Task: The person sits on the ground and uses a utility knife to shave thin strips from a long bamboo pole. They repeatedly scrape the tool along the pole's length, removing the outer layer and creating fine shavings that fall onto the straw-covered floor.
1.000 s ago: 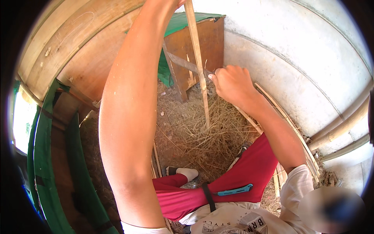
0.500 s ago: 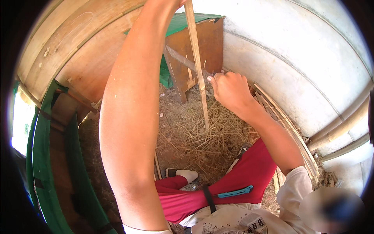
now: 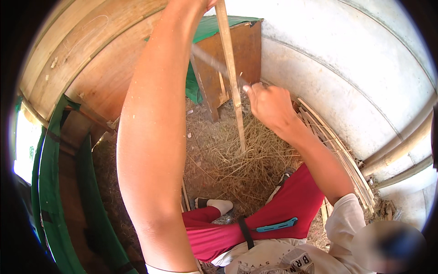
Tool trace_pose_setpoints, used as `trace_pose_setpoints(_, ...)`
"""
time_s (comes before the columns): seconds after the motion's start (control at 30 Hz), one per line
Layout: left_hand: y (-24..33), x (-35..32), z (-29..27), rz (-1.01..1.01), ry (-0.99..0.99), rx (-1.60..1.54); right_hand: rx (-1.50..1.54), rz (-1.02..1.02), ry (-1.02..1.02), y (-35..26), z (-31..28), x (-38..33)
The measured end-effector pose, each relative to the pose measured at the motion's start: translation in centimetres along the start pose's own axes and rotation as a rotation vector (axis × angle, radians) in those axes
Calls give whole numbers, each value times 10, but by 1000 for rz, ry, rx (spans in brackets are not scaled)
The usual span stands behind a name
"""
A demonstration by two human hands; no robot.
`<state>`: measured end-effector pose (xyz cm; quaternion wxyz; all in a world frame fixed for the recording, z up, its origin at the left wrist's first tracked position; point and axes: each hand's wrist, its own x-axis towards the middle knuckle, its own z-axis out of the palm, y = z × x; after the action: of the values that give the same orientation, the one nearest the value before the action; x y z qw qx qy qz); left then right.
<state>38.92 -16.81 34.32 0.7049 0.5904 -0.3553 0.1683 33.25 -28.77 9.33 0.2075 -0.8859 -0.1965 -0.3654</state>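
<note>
Head view, looking down: the right hand [image 3: 272, 104] is fisted tight around the handle of a long blade [image 3: 214, 63], whose dull grey metal runs up and left to meet the bamboo strip [image 3: 232, 77]. That strip stands nearly upright, its lower tip planted in the pile of shavings [image 3: 242, 169] on the ground. The left hand [image 3: 207, 3] is right at the top edge of the picture; it seems to hold the strip's upper end, though I cannot tell whether the fingers are closed around it.

My read is that the strip is being shaved or split. To do it well, keep the blade at a shallow angle along the grain, keep the strip's foot braced in the shavings so it does not skid, and keep the upper hand above the cutting edge.

Materials now: the strip is pale, flat, straight and fibrous. The shavings are dry, thin and tangled, like straw. Beside the right forearm a bundle of finished slats [image 3: 340, 155] lies along the smooth grey curved wall [image 3: 346, 68]. Behind stands a brown wooden box [image 3: 242, 55] with a green top.
</note>
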Motion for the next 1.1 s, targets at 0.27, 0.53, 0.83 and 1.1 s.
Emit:
trace_pose_setpoints(0.27, -6, 2, 4, 23, 140, 86, 202, 305, 60, -51, -75, 47)
trace_pose_setpoints(0.53, -3, -1, 7, 42, 240, 108, 149, 374, -22, -56, -55, 30)
trace_pose_setpoints(0.83, 1, 2, -3, -7, 212, 163, 96, 318, -1, -42, 13, -25)
trace_pose_setpoints(1.1, -3, -2, -3, 24, 194, 103, 265, 454, 108, -55, -46, 27)
